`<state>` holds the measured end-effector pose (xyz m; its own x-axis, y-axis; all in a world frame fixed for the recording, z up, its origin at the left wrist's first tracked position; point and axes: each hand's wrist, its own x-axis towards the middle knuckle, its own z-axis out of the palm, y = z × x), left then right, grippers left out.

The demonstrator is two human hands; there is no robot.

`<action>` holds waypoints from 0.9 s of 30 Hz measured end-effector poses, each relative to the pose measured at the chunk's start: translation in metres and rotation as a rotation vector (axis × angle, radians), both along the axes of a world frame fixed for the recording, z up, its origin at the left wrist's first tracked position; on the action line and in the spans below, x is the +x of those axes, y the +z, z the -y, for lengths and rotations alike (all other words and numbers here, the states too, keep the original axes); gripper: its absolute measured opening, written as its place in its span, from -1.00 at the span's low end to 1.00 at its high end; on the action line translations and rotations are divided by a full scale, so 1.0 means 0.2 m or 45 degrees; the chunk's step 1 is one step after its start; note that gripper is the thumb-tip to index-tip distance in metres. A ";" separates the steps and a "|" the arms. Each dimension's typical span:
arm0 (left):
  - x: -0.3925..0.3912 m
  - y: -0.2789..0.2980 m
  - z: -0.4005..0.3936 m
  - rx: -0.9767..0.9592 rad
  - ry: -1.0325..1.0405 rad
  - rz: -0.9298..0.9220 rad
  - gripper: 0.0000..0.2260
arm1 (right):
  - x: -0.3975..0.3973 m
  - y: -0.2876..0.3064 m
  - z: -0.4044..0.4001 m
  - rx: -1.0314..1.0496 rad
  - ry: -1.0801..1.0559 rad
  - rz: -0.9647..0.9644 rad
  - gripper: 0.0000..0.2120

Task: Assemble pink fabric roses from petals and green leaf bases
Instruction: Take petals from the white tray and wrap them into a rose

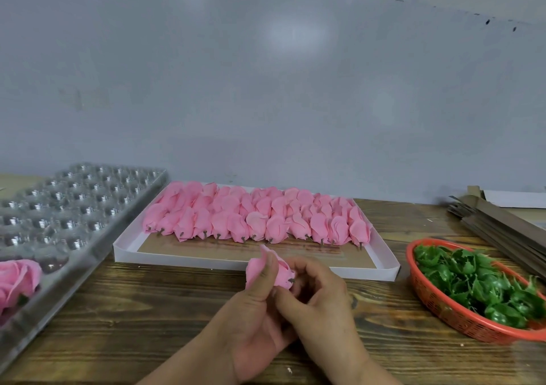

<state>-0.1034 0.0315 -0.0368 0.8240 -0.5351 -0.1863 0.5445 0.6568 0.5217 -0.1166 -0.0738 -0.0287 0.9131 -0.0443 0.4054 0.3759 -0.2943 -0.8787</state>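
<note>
**Petal bud in hand, no leaf base yet: watch the stub and the loose petals**

You hold one pink petal bud [267,269] just in front of the white tray [127,253], above the wooden table [133,310]. Your left hand [251,319] pinches it, thumb pressed across the petals. Your right hand [322,299] curls in against the bud's stem end, where a short dark stub [292,280] pokes out; whether those fingers actually grip the stub or only touch the petals, I cannot tell.

The risks from here, as I judge them:

- The petals look soft and layered. Ease your thumb too much and they may fan open; squeeze too hard and they crease.
- The green leaf bases [478,284] lie in the red basket [437,305], right of the tray. They look tangled, so you may lift out several at once.
- The stub is small. Push a leaf base on off-centre and it may sit crooked or bend the stub.
- The tray's front row of petal buds [257,225] lies just behind your hands; a careless reach could knock it askew.
- A finished rose [17,278] sits on the clear moulded tray [88,207], left of the white tray; mind it when you set this one down.
</note>
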 end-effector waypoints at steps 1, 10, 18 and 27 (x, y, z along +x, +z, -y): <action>0.00 -0.01 0.00 0.033 0.006 0.006 -0.41 | 0.00 0.00 0.00 -0.009 -0.014 0.007 -0.77; 0.04 -0.03 -0.03 0.045 0.232 -0.062 -0.57 | 0.03 0.04 0.06 -0.029 -0.007 0.015 -0.78; 0.05 -0.03 -0.05 0.085 0.263 -0.097 -0.62 | 0.06 0.05 0.11 0.093 0.007 -0.022 -0.74; 0.05 -0.02 -0.08 0.112 0.199 -0.006 -0.66 | 0.05 0.08 0.12 -0.064 0.241 -0.037 -0.77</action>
<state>-0.0943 0.0466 -0.0405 0.8949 -0.3819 -0.2307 0.4418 0.6856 0.5786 -0.1074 -0.0981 -0.0136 0.9144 0.1491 0.3764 0.4036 -0.2641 -0.8760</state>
